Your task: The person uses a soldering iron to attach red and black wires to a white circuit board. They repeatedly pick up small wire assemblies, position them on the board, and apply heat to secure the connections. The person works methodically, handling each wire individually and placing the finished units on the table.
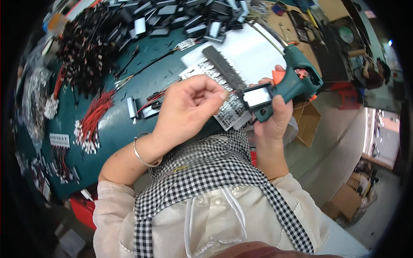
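From the head camera, my right hand [275, 114] sits just right of centre, clenched around the grip of a teal glue gun [297, 81], whose nozzle end meets a small black-framed rectangular part [257, 97] with a pale face. My left hand [189, 107] is at centre frame, thumb and forefinger pinched together on something too small to make out, right beside that part. I judge I am in the middle of one piece. At the top of the frame a heap of similar black-framed parts [189, 17] lies on the green table [112, 129]; I cannot tell whether those are finished. Red wire bundles [92, 120] at left look untouched, so I reckon plenty is left.
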A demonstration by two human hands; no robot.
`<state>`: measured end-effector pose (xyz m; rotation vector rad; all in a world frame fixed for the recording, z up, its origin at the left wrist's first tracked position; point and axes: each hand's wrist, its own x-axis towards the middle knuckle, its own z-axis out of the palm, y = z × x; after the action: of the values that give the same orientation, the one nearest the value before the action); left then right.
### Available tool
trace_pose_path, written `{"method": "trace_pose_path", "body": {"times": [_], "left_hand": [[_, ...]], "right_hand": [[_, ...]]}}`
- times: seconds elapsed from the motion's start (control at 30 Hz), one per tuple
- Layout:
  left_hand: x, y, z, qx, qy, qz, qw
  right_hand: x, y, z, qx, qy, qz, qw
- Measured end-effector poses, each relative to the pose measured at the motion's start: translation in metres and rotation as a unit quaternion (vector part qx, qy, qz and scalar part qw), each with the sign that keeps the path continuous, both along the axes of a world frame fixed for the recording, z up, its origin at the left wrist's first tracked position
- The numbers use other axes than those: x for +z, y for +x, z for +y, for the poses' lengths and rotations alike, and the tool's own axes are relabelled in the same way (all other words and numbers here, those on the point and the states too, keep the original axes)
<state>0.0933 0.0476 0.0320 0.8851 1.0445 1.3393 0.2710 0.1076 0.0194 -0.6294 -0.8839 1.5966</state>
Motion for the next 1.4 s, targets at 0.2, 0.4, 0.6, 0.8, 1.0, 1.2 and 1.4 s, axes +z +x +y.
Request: {"method": "trace_pose_path", "body": {"times": [0.2, 0.4, 0.6, 0.8, 1.0, 1.2, 1.4], "left_hand": [[0.005, -0.006, -0.004, 0.018, 0.013, 0.129, 0.991], [0.010, -0.011, -0.003, 0.007, 0.007, 0.192, 0.981], [0.007, -0.011, -0.002, 0.009, 0.013, 0.218, 0.976], [0.002, -0.009, -0.003, 0.046, 0.079, 0.280, 0.956], [0.003, -0.007, -0.002, 0.042, 0.138, 0.308, 0.940], [0.001, -0.006, -0.002, 0.056, 0.124, 0.309, 0.941], [-0.003, -0.006, -0.002, 0.047, 0.135, 0.303, 0.942]], "right_hand": [[-0.011, -0.004, 0.002, 0.015, 0.024, -0.057, 0.998], [-0.008, -0.007, 0.004, 0.021, -0.006, -0.044, 0.999], [-0.015, -0.009, 0.005, 0.010, 0.007, -0.063, 0.998], [-0.014, -0.006, 0.005, 0.026, -0.014, -0.040, 0.999], [-0.015, -0.004, 0.005, 0.021, -0.016, -0.043, 0.999], [-0.014, -0.004, 0.005, 0.030, -0.016, -0.041, 0.999], [-0.017, -0.001, 0.005, 0.045, -0.008, -0.039, 0.998]]}}
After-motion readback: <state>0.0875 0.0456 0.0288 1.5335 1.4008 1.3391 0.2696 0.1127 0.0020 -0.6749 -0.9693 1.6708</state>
